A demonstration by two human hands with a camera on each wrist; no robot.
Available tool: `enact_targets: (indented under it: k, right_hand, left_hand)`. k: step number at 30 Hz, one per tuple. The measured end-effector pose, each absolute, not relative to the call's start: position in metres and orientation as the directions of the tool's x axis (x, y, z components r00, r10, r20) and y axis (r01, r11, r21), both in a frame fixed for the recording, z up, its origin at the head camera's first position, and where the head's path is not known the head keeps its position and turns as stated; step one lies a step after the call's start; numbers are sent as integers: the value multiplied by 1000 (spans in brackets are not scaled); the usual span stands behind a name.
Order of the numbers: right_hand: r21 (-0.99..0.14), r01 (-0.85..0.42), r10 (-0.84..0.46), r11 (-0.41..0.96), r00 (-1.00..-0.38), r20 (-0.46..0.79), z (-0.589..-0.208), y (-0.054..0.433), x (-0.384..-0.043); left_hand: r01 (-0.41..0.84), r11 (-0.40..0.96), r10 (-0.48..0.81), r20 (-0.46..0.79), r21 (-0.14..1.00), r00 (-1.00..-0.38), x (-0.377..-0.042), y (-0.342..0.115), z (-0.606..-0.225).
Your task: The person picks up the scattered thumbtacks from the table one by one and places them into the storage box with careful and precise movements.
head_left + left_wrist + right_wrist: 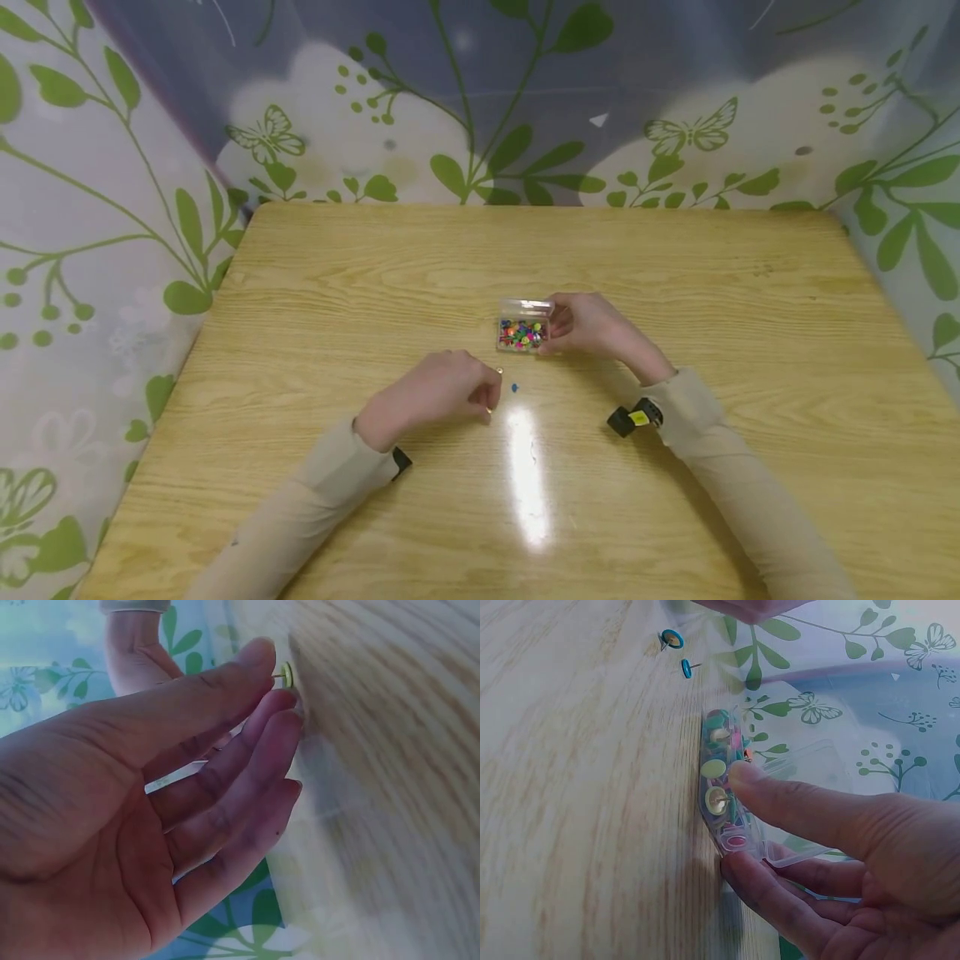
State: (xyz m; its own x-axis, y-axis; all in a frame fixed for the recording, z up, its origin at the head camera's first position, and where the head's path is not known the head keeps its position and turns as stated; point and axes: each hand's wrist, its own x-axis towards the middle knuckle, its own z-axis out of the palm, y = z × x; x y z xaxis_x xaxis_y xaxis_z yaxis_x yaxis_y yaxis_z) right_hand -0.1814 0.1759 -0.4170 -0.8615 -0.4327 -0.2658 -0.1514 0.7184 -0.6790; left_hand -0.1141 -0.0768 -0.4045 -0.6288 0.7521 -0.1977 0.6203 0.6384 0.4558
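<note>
My left hand (438,392) pinches a yellow thumbtack (288,675) by its pin between thumb and fingertip, low over the wooden table. In the head view my right hand (592,325) grips the right end of a small clear plastic box (498,337), thumb and fingers around it. The box's hinged lid (527,307) stands raised at the back. Many-coloured thumbtacks (523,335) fill the box. On the table in front of it lie a blue thumbtack (514,387) and another thumbtack (500,370) close to my left fingers; in the right wrist view both have blue rims.
The wooden table (337,275) stretches out around both hands, with a bright light reflection in front of the box. Patterned fabric (405,142) with leaves and butterflies borders its back and sides. A dark wrist device (633,417) is strapped at the right sleeve.
</note>
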Motion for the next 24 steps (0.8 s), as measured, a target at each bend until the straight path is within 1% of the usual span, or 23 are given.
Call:
enact_targets:
  k: [6, 10, 19, 24]
  right_hand:
    - [-688, -152, -435, 710, -863, -258, -417, 175, -181]
    - [-682, -161, -437, 714, -863, -254, -418, 176, -182]
    - [-681, -150, -427, 717, -866, -260, -417, 177, -181]
    - [-683, -153, -433, 714, -863, -259, -416, 176, -182]
  left_hand:
    - [645, 619, 759, -130, 449, -638, -114, -76, -411]
    - [645, 622, 753, -115, 444, -647, -114, -76, -412]
    - [608, 657, 695, -44, 446, -718, -119, -79, -403]
    - [578, 668, 657, -5, 469, -754, -124, -79, -401]
